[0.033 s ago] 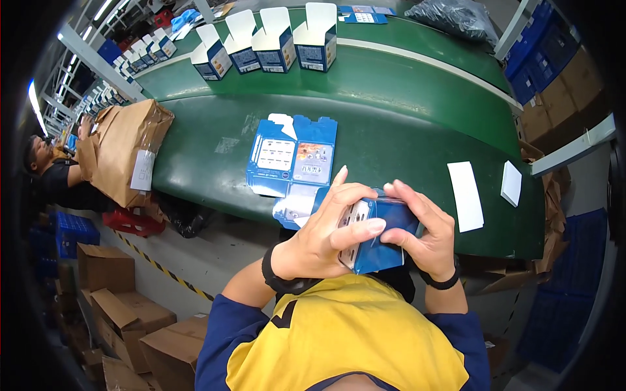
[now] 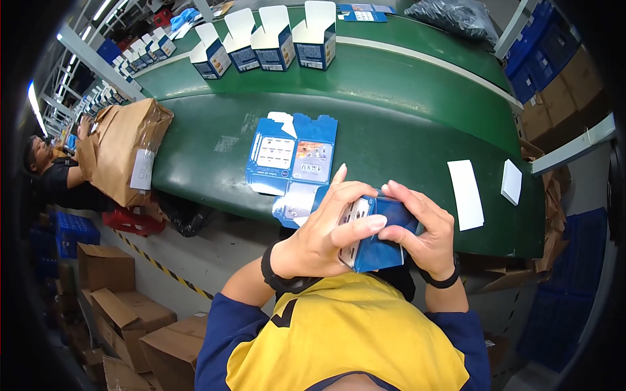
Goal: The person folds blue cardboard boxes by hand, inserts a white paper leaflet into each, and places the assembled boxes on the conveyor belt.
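Close to my body, a small blue carton [image 2: 375, 251] is held between both hands, above the front edge of the green work surface. My left hand [image 2: 332, 228] grips its left side, with the thumb laid across the near face and the fingers over the top. My right hand [image 2: 424, 231] wraps its right side, thumb near the left thumb and fingertips on the far edge. The palms hide part of the carton. Just beyond my left hand lies a flat blue printed carton blank [image 2: 274, 155], which runs partly under the fingers.
White paper sheets [image 2: 465, 195] lie to the right on the green surface [image 2: 404, 143]. Several open-topped cartons [image 2: 274, 52] stand on the far belt. A large brown paper sack [image 2: 124, 150] is at left, beside a co-worker [image 2: 59, 173]. Cardboard boxes [image 2: 130, 313] crowd the floor.
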`<state>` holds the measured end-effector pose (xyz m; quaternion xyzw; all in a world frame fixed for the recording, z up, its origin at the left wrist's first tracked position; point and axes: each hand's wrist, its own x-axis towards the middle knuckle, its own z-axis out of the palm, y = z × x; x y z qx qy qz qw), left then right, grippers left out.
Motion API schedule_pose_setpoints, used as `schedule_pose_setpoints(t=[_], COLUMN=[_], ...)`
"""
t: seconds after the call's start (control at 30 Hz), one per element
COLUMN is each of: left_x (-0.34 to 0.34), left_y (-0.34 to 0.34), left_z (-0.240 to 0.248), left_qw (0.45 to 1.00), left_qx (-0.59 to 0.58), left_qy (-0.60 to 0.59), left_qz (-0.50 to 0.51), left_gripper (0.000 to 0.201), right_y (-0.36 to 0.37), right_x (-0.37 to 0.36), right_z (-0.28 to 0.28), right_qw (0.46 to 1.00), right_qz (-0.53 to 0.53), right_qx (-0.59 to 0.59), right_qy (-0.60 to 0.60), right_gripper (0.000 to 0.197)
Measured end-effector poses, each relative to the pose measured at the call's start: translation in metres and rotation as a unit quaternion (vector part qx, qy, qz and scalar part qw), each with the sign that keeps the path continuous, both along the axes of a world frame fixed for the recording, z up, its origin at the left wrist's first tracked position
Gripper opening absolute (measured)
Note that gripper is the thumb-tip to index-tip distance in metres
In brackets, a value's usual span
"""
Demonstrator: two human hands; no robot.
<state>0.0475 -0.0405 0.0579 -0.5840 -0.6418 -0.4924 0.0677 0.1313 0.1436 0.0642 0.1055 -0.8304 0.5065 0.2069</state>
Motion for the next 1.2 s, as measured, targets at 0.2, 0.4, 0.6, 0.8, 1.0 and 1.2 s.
schedule_pose_setpoints(t=[0.2, 0.4, 0.6, 0.8, 1.0, 1.2], left_x=[0.006, 0.009, 0.009, 0.015, 0.013, 0.001], left_y=[0.004, 0.002, 0.001, 0.023, 0.019, 0.012], left_z=[0.006, 0.006, 0.005, -0.011, -0.019, 0.006], left_qw=[0.999, 0.998, 0.998, 0.999, 0.999, 0.943], left_qx=[0.007, 0.007, 0.018, 0.008, 0.005, -0.056], left_qy=[-0.048, -0.063, -0.056, -0.026, 0.001, -0.250], left_qz=[-0.002, -0.004, -0.016, 0.038, 0.036, -0.213], left_gripper=[0.083, 0.090, 0.098, 0.104, 0.106, 0.136], right_y=[0.000, 0.005, 0.007, -0.029, -0.027, -0.027], right_x=[-0.003, -0.006, -0.003, -0.001, 0.002, 0.006], right_z=[0.003, 0.010, 0.004, -0.009, 0.010, -0.011], right_qw=[1.000, 0.993, 0.997, 0.885, 0.933, 0.954], right_qz=[0.005, 0.009, 0.075, 0.004, -0.033, -0.003], right_qx=[0.010, 0.115, -0.017, -0.465, -0.357, -0.271], right_qy=[-0.013, 0.022, -0.009, 0.023, -0.022, 0.129], right_gripper=[0.051, 0.049, 0.054, 0.092, 0.108, 0.113])
